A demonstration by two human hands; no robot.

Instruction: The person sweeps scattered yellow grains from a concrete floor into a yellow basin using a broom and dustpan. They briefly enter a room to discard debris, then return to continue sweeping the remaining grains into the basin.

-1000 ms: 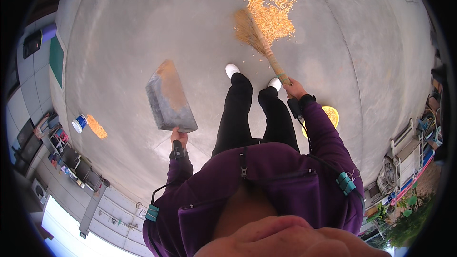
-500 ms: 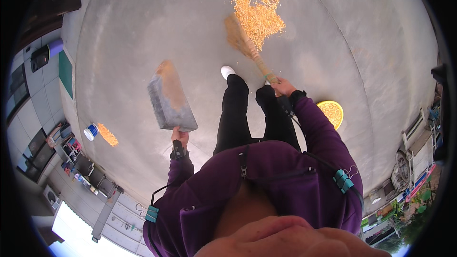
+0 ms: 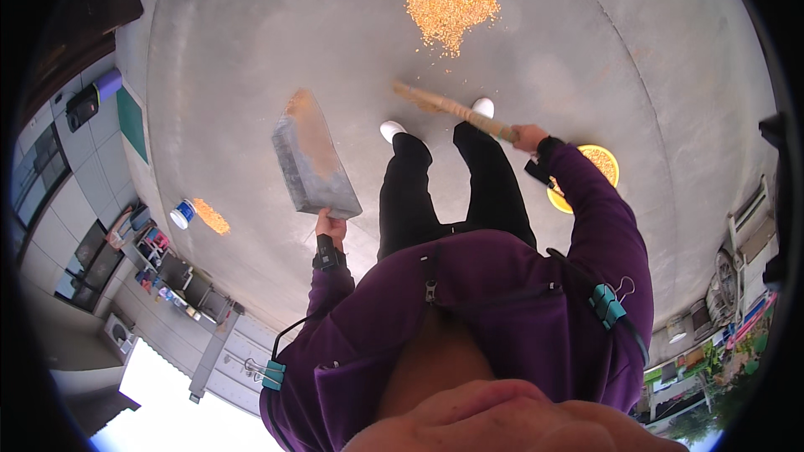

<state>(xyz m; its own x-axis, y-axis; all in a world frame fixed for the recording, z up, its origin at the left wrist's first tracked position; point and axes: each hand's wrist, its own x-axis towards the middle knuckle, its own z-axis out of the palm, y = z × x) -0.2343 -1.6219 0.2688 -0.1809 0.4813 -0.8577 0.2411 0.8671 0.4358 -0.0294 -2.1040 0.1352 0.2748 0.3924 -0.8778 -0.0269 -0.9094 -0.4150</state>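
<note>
My left hand (image 3: pixel 332 227) grips the near end of a grey metal dustpan (image 3: pixel 314 169), whose far part looks brownish. Whether the pan touches the floor I cannot tell. In my right hand (image 3: pixel 529 137) is the handle of a straw hand broom (image 3: pixel 456 109). The broom points left, its bristle end in front of my white shoes and off the grain. Farther ahead, a pile of yellow corn kernels (image 3: pixel 448 2) lies spread on the concrete, with a few loose kernels on its near side.
A yellow-rimmed basin (image 3: pixel 614 169) of kernels stands at the right, partly behind my right forearm. To the left, a white and blue bucket (image 3: pixel 182 214) lies beside a small spill of kernels (image 3: pixel 212 217). Shelving and household goods line the far left wall; a cart (image 3: pixel 727 272) stands at right.
The broom has swung back from the kernel pile toward me, turning more sideways. My right hand has moved right. The dustpan remains in my left hand, and the view has shifted slightly.
</note>
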